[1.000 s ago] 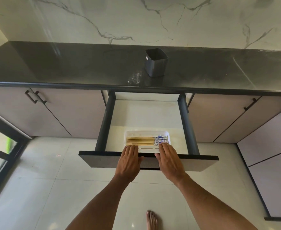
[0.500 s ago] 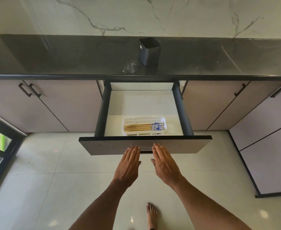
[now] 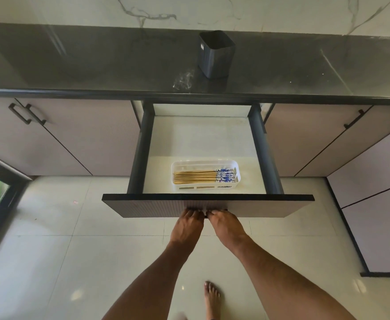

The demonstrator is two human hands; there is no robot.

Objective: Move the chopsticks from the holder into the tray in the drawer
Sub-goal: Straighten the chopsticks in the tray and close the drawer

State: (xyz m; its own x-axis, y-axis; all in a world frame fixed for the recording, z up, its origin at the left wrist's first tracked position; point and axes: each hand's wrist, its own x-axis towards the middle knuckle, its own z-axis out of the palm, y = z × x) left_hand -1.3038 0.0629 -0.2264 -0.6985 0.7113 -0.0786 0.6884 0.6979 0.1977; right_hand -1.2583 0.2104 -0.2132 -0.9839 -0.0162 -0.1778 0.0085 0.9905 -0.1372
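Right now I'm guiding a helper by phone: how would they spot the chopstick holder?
Look along the dark countertop under the marble wall, straight behind the open drawer. The holder is the lone dark square cup standing upright there, unlike the white tray in the drawer, where the chopsticks lie.

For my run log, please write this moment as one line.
chopsticks: in white tray | holder: on countertop | drawer: open | left hand, right hand: fingers at drawer front's lower edge
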